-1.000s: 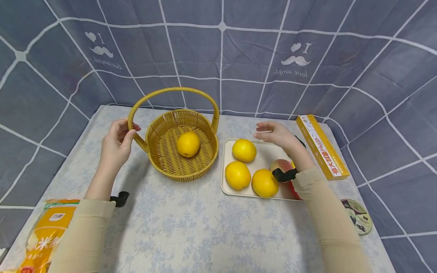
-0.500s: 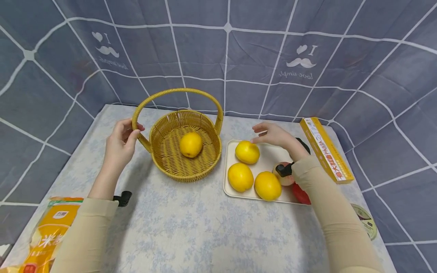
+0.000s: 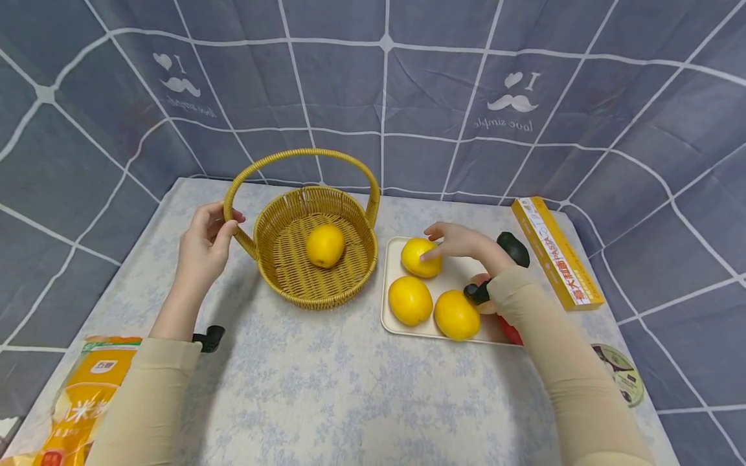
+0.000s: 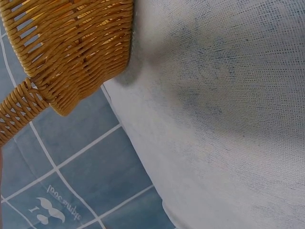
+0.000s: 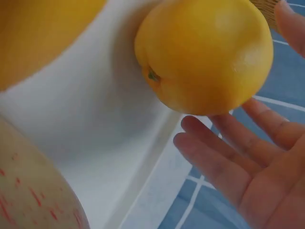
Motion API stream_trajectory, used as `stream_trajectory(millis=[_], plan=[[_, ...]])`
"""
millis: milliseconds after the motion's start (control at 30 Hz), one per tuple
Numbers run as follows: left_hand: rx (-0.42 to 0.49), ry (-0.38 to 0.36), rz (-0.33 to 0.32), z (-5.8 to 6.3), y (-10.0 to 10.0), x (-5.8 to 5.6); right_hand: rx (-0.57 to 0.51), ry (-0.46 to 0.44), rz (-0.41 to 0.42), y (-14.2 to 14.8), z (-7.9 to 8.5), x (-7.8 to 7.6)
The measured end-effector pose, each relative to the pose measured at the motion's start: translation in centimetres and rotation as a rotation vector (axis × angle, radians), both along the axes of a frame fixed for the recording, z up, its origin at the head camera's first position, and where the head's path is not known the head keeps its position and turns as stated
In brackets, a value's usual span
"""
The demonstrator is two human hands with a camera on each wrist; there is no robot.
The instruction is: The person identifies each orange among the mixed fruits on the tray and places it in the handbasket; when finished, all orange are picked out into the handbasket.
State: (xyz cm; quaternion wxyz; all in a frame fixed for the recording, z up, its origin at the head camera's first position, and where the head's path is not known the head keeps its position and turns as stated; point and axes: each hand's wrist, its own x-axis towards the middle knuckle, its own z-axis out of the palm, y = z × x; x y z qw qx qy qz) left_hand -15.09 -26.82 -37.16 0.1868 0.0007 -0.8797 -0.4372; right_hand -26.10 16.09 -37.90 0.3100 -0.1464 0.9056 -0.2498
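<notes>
Down came the right hand (image 3: 457,241)! Half a second earlier we had it hovering behind the far yellow-orange fruit (image 3: 414,258); now we saw its thumb lowered across the near side and its fingers at the far side. The grip was wide: the right wrist view showed us nearly straight fingers along the fruit's edge and the thumb standing apart. Over on the left, no change, as the left hand (image 3: 204,244) kept its thumb and fingers pinched around the handle (image 3: 309,153) of the woven basket (image 3: 315,301), where one orange fruit (image 3: 325,246) sat as before. And what a look we got at that far fruit: round, glossy, with a small green stem mark, resting in the far-left corner of the cream tray (image 3: 456,270), behind two similar fruits (image 3: 410,301).
</notes>
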Motion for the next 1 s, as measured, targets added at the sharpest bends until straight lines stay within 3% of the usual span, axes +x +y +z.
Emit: stream_trajectory(millis=[400,767,1000], plan=[[-0.010,0.010,-0.005,-0.1,0.0,0.1,0.056,-0.044,0.031,-0.6,-0.4,0.2],[-0.005,-0.009,-0.011,0.0,0.0,0.0,0.075,0.049,0.075,-1.4,-0.5,0.5],[-0.009,-0.015,-0.012,0.1,-0.2,0.1,0.023,0.126,0.052,-0.9,0.7,0.4]])
